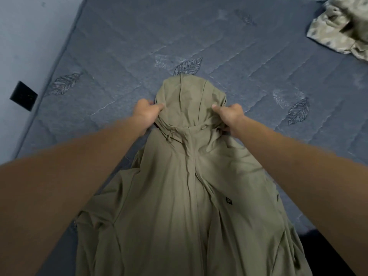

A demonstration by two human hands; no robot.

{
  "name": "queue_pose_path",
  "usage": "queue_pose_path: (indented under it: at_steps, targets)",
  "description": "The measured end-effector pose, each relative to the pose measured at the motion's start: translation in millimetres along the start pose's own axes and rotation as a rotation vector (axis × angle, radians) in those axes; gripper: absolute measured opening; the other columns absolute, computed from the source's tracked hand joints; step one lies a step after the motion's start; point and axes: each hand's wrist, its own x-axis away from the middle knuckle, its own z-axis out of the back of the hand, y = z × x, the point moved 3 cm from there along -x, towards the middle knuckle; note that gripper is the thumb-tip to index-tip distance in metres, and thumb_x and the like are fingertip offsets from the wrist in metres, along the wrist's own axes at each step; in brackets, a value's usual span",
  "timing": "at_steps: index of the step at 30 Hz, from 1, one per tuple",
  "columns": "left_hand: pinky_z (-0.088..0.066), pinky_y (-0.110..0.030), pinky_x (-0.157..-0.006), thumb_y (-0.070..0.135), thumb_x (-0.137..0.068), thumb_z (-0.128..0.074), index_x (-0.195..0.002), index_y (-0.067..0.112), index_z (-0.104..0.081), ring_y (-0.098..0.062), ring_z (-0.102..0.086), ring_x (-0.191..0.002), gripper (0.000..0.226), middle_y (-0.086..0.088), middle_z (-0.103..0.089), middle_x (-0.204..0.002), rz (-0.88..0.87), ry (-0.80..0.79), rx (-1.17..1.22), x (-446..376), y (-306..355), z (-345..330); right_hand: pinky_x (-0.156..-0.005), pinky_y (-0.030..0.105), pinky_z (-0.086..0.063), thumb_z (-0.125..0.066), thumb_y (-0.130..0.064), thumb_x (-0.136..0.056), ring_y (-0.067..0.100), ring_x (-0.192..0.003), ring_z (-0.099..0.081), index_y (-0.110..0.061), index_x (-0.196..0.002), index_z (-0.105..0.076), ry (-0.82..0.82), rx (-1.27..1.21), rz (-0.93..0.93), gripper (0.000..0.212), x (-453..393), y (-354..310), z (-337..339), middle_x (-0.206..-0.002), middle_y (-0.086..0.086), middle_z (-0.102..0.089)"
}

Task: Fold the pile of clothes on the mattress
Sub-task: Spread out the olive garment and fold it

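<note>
An olive-green hooded jacket [179, 196] lies front up on the blue-grey quilted mattress [219, 36], its hood pointing away from me and its body running down to the bottom edge of the view. My left hand [146, 112] pinches the left side of the hood near the collar. My right hand [231, 115] grips the right side of the hood at the same height, thumb on top. A small dark logo sits on the jacket's right chest. The drawstrings hang at the collar between my hands.
A crumpled camouflage-patterned garment [342, 26] lies on the mattress at the far right corner. A pale wall with a black socket plate [23, 96] runs along the mattress's left edge. Dark floor shows at the lower right.
</note>
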Motion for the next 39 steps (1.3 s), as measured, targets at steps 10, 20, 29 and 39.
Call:
queue_pose_path:
  at_steps: [10, 20, 29, 39]
  targets:
    - [-0.054, -0.024, -0.055, 0.04, -0.104, -0.06, -0.106, 0.012, -0.068, -0.012, -0.066, -0.07, 0.029, 0.0, -0.07, -0.083, 0.065, -0.225, 0.34, -19.4, 15.4, -1.5, -0.082, 0.046, -0.063, -0.082, -0.043, -0.086, 0.028, -0.103, -0.073, -0.006, -0.146, -0.04, -0.06, -0.33, -0.052, 0.082, -7.6, -11.4, 19.9, -0.124, 0.012, -0.069]
    - [-0.056, -0.026, -0.073, -0.007, -0.086, -0.066, -0.086, 0.017, -0.069, -0.02, -0.066, -0.088, 0.024, -0.007, -0.07, -0.091, -0.084, 0.053, 0.212, -26.8, 20.6, 17.8, -0.063, 0.033, -0.037, -0.05, 0.001, -0.09, 0.022, -0.08, -0.05, -0.02, -0.079, -0.048, 0.116, 0.034, 0.209, 0.023, -22.1, 6.8, 44.8, -0.079, 0.006, -0.054]
    - [-0.056, -0.027, -0.07, 0.01, -0.097, -0.063, -0.093, 0.017, -0.073, -0.02, -0.07, -0.082, 0.013, -0.009, -0.074, -0.092, 0.021, -0.107, 0.188, -25.6, 10.0, 7.3, -0.058, 0.025, -0.042, -0.06, -0.01, -0.091, 0.025, -0.08, -0.059, -0.015, -0.085, -0.063, 0.006, 0.015, 0.114, 0.009, -25.8, 0.1, 44.1, -0.085, 0.008, -0.064]
    - [-0.053, -0.018, -0.069, -0.008, -0.097, -0.049, -0.088, 0.017, -0.071, -0.006, -0.065, -0.071, 0.035, 0.007, -0.072, -0.074, -0.185, -0.114, 0.38, 4.0, -0.2, 28.5, -0.05, 0.02, -0.041, -0.036, 0.016, -0.088, 0.013, -0.056, -0.052, -0.012, -0.075, -0.06, -0.042, -0.312, 0.208, 0.039, 1.8, 11.9, 69.1, -0.067, 0.005, -0.057]
